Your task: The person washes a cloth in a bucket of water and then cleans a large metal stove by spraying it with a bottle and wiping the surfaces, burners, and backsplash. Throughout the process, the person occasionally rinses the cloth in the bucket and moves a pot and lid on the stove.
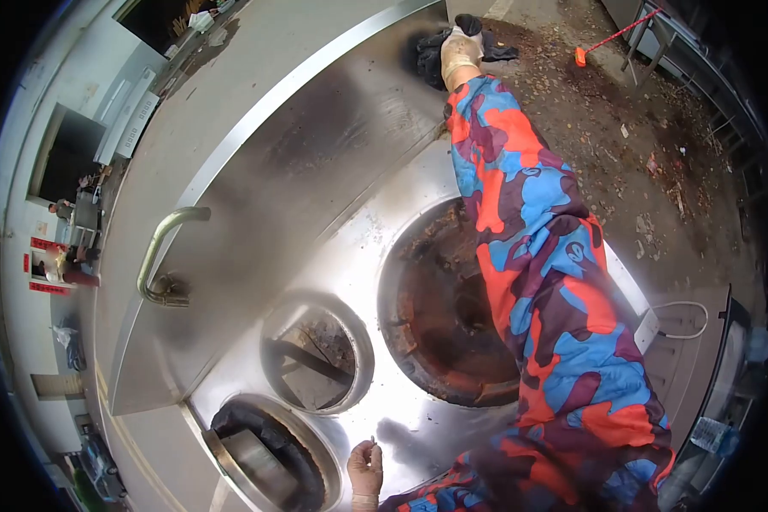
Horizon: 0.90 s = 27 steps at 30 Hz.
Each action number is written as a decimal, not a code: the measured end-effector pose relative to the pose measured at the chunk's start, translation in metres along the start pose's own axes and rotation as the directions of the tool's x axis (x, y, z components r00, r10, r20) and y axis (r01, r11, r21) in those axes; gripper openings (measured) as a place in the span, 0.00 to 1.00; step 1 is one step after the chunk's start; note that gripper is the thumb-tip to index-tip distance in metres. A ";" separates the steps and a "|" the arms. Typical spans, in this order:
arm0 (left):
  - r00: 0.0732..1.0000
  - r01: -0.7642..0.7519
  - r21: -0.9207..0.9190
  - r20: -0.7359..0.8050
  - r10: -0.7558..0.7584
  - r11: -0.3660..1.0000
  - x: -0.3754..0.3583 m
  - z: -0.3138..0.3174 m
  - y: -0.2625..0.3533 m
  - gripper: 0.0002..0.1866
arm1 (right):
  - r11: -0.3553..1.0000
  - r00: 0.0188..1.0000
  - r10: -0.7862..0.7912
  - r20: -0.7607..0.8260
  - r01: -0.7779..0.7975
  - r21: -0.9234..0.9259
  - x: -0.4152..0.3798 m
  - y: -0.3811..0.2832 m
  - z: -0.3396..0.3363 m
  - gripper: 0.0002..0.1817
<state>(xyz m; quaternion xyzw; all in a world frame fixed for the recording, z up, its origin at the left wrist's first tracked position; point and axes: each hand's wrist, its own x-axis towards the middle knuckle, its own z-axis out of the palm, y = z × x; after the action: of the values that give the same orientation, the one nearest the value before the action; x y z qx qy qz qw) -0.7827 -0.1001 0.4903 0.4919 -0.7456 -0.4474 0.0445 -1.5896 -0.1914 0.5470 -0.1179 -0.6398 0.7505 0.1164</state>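
Right hand outstretched on dark cloth, left hand resting.

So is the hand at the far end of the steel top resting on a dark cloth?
Yes, the right hand presses on a dark cloth there.

Outdoor daylight, littered dirt ground, white building wall, metal rack, red broom

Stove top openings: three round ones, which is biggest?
The rusty burner well beside the camouflage sleeve is the biggest. The middle opening and the near-edge one by the left hand are clearly smaller.
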 end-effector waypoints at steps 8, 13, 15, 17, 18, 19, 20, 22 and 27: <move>0.997 0.079 -0.068 0.017 -0.078 0.995 -0.005 -0.002 -0.002 0.09 | 0.969 0.980 0.197 -0.029 -0.199 -0.150 -0.155 0.101 -0.017 0.23; 0.999 0.037 -0.014 0.017 -0.037 0.999 0.003 0.004 0.006 0.10 | 0.860 0.963 0.268 0.017 -0.232 -0.454 -0.118 0.079 -0.036 0.33; 0.999 0.052 -0.029 0.017 -0.051 0.998 0.002 0.006 -0.004 0.10 | 0.809 0.994 -0.092 0.062 0.110 -0.578 -0.075 0.075 -0.040 0.48; 0.990 0.082 0.148 0.104 -0.098 0.986 0.003 -0.006 0.010 0.14 | 0.844 0.988 -0.144 0.061 0.155 -0.513 -0.047 0.056 -0.042 0.47; 0.971 0.091 0.316 0.182 -0.155 0.944 0.003 -0.009 0.017 0.21 | 0.857 0.968 -0.242 0.063 0.243 -0.455 -0.043 0.052 -0.043 0.45; 0.964 0.135 0.310 0.177 -0.196 0.941 0.003 -0.008 0.018 0.21 | 0.836 0.935 -0.349 0.068 0.344 -0.427 -0.045 0.048 -0.045 0.44; 0.963 0.144 0.310 0.173 -0.205 0.940 0.002 -0.008 0.017 0.21 | 0.805 0.890 -0.450 0.071 0.439 -0.398 -0.049 0.046 -0.045 0.43; 0.962 0.164 0.272 0.167 -0.215 0.948 0.002 -0.006 0.014 0.21 | 0.777 0.879 -0.468 0.091 0.458 -0.432 -0.058 0.059 -0.041 0.41; 0.976 0.159 0.120 0.130 -0.174 0.980 -0.004 0.005 -0.016 0.14 | 0.757 0.999 0.006 0.051 0.028 -0.652 -0.054 0.118 -0.048 0.39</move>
<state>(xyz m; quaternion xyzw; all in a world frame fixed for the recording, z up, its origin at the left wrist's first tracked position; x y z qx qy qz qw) -0.7720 -0.0953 0.4776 0.5219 -0.7261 -0.4417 -0.0723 -1.5259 -0.1827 0.4250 -0.1286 -0.8645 0.4826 0.0565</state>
